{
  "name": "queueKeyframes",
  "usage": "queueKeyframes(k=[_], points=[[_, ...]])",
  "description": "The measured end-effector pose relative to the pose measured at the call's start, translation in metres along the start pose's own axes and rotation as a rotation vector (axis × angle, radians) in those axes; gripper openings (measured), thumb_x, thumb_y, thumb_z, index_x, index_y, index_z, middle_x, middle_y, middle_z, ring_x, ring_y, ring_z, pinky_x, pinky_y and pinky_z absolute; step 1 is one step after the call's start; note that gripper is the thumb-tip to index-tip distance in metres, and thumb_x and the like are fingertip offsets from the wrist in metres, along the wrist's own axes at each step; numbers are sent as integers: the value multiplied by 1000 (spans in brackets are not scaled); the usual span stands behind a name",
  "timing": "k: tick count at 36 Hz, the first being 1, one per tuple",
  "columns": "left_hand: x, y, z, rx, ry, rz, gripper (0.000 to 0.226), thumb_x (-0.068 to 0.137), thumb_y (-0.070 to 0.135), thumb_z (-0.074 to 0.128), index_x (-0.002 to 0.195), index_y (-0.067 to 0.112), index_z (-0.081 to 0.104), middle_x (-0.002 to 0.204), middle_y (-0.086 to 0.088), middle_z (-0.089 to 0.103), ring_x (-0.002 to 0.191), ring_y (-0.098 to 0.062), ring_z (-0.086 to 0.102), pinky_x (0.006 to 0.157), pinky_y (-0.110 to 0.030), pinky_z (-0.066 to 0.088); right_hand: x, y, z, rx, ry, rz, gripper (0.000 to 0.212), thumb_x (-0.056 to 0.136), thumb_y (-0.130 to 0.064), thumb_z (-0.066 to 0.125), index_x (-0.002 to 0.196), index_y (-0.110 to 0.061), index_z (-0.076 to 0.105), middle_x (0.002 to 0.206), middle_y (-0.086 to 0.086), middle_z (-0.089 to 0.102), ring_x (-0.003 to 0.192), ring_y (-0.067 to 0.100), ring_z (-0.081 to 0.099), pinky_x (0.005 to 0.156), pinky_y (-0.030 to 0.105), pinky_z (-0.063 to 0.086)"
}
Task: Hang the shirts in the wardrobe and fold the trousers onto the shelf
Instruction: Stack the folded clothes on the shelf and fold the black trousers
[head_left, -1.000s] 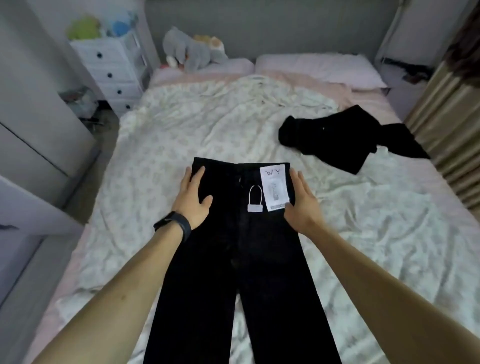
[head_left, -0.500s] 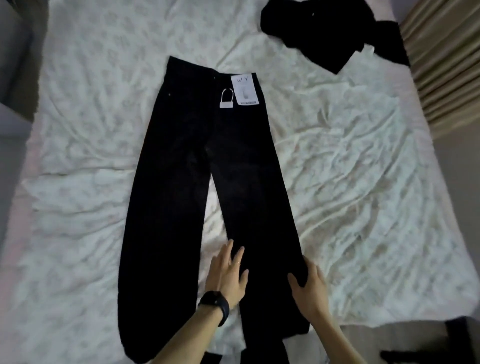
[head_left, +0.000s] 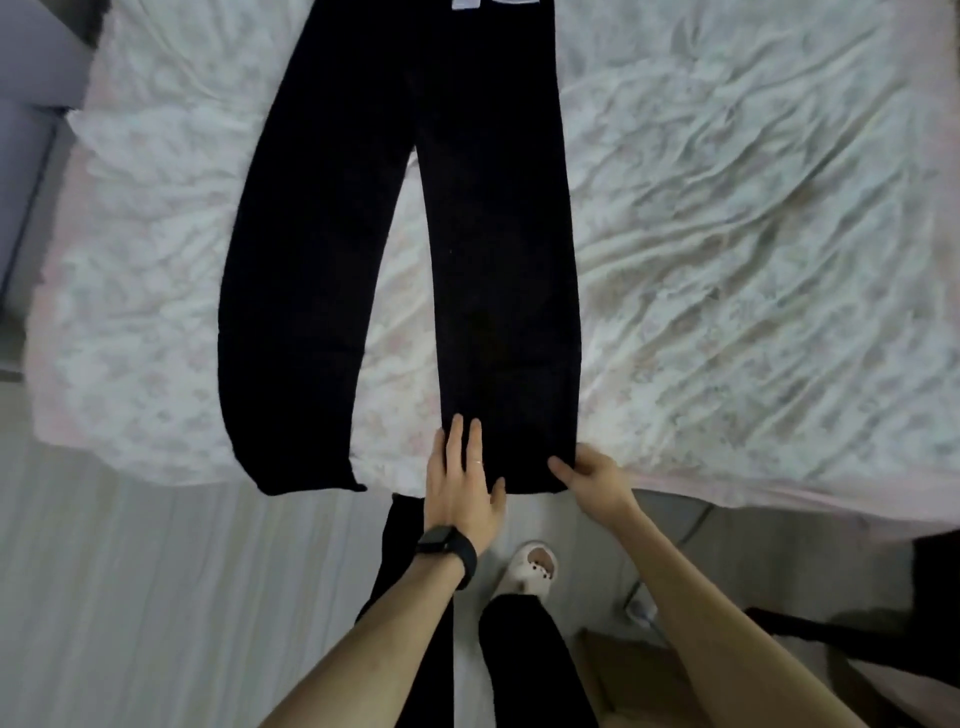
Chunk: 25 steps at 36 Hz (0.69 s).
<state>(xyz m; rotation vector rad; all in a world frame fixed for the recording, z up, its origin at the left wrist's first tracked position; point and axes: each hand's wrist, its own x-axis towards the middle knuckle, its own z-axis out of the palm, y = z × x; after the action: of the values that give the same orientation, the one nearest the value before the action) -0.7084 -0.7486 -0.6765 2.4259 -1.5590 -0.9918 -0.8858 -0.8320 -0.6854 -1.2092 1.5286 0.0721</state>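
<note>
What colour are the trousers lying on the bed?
Plain black trousers, clearest in the head view against the pale floral bedsheet.

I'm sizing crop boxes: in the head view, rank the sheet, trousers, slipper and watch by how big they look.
1. sheet
2. trousers
3. slipper and watch: they look about alike. The slipper is partly hidden and the watch is nearer the camera, so I won't rank them.

Crumpled floral bedsheet, pale plank floor, white perforated slipper
</note>
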Motion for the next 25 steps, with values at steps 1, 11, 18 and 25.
queueKeyframes(k=[1, 11, 18, 25], points=[[-5, 2, 4, 5, -1, -13, 79, 95, 32, 60, 159, 19, 17, 167, -4, 6, 153, -29, 10, 121, -39, 27, -2, 7, 2, 17, -23, -18, 25, 98, -34, 64, 118, -20, 70, 109, -4, 73, 102, 16, 68, 92, 39, 55], [-82, 13, 35, -106, -211, -54, 43, 84, 51, 68, 116, 26, 55, 126, 7, 43, 110, -16, 55, 93, -34, 49, -54, 31, 4, 396, -174, 160, 24, 103, -33, 58, 88, -16, 63, 81, 9, 69, 76, 29, 72, 65, 35, 56], [-108, 38, 58, -94, -156, -79, 65, 73, 75, 63, 110, 22, 57, 115, 9, 44, 101, -16, 54, 93, -33, 45, -70, 33, -3, 541, -313, 201, 20, 102, -30, 59, 103, -10, 59, 109, 25, 71, 96, 43, 69, 86, 55, 56], [-112, 49, 59, -91, -150, -52, 44, 89, 58, 56, 109, 19, 62, 119, 4, 51, 105, -19, 56, 100, -37, 42, -77, 28, -1, 475, -261, 178, 28, 105, -27, 55, 113, 0, 59, 102, 16, 76, 88, 32, 75, 66, 38, 59]])
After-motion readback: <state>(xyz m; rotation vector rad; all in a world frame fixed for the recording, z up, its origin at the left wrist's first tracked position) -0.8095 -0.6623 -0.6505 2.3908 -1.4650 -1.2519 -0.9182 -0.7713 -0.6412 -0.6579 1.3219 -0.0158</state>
